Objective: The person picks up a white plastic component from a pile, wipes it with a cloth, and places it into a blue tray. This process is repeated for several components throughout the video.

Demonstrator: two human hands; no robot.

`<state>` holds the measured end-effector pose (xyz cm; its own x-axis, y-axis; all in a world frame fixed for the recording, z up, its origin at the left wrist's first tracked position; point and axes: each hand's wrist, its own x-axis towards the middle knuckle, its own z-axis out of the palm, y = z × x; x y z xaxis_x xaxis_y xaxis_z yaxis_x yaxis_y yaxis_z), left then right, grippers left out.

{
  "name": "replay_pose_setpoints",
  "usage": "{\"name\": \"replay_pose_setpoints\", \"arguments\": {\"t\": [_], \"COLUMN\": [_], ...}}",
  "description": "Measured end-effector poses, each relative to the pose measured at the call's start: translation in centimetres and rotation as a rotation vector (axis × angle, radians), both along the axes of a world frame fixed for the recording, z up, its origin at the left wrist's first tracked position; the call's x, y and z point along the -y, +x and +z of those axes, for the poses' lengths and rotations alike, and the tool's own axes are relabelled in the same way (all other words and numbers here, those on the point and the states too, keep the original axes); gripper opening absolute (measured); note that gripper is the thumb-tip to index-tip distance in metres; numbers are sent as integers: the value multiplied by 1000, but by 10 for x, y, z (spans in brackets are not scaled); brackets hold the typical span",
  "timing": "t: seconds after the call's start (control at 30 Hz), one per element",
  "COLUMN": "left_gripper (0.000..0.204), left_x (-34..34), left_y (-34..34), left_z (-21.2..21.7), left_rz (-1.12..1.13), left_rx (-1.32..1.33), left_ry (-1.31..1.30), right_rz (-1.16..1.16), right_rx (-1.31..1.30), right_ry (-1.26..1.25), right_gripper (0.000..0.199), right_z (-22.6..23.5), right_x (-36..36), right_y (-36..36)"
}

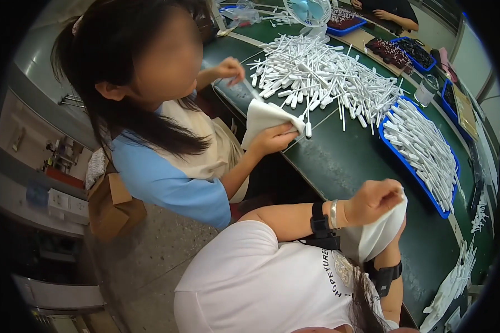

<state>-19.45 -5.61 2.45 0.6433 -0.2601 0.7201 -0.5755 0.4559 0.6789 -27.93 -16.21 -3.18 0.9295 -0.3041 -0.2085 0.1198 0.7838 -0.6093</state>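
Note:
My left hand point(374, 203) is closed, its fingers curled together at the top edge of a white cloth point(382, 233). Behind that cloth is my right hand point(397, 236), largely covered by the fabric and gripping it from the other side; its fingertips are hidden. Whether a small piece is inside the cloth I cannot tell. Both hands are over the near edge of the green table point(322, 161). Beyond them stands a blue tray point(384, 140) filled with white plastic sticks point(419, 150) that have thicker, bulb-like ends.
A large loose pile of similar sticks point(316, 72) spreads over the table. At my left a co-worker holds another white cloth point(266, 119) near a stick. White gloves point(447, 291) lie at the right. A fan point(311, 11), a clear jar point(426, 90) and further blue trays point(414, 53) stand farther off.

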Motion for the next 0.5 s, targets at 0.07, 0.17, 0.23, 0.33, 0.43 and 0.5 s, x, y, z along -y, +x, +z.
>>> {"name": "replay_pose_setpoints", "arguments": {"t": [0.07, 0.17, 0.23, 0.33, 0.43, 0.5], "left_gripper": [7, 9, 10, 11, 13, 16], "left_x": [6, -2, -7, -12, -6, -2], "left_y": [-6, -9, -13, -16, -14, -10], "left_z": [-5, -10, -11, -7, -7, -12], "left_rz": [-64, -69, -82, -95, -83, -58], "left_rx": [233, 463, 682, 740, 651, 394], "left_ry": [142, 253, 307, 303, 282, 255], "right_rz": [42, 121, 140, 80, 150, 191], "right_rx": [42, -66, -123, -159, 79, 60], "right_ry": [46, -179, -292, -241, -285, -255], "right_gripper": [32, 28, 26, 22, 22, 22], "right_z": [-38, -59, -53, -35, -40, -21], "right_x": [27, 33, 27, 18, 27, 27], "right_y": [-10, -21, -28, -20, 1, 5]}}
